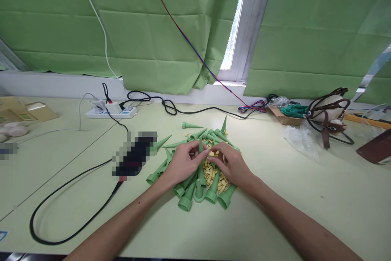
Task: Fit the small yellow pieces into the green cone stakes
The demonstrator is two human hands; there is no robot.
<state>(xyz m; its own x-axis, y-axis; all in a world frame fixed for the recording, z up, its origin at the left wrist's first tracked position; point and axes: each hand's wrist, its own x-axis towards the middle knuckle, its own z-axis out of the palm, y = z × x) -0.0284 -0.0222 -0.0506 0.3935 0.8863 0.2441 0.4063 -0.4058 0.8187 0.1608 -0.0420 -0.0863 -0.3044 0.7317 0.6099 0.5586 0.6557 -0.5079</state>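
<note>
My left hand is closed around a green plastic cone-shaped spike, its pointed tip upward. Just beside it, my right hand pinches a small yellow piece between thumb and fingers, close to the spike. Under and around both hands lies a pile of similar green spikes, with wide hollow collars and tapered tips. Among them is a heap of small yellow tube-like pieces. A single green spike lies apart behind the pile. My fingers partly hide the held spike's lower end.
A blurred-out dark device with a black cable lies left on the pale table. Behind it is a white power strip. Black cable runs along the back. Plastic bags and a brown-strapped bag sit at right.
</note>
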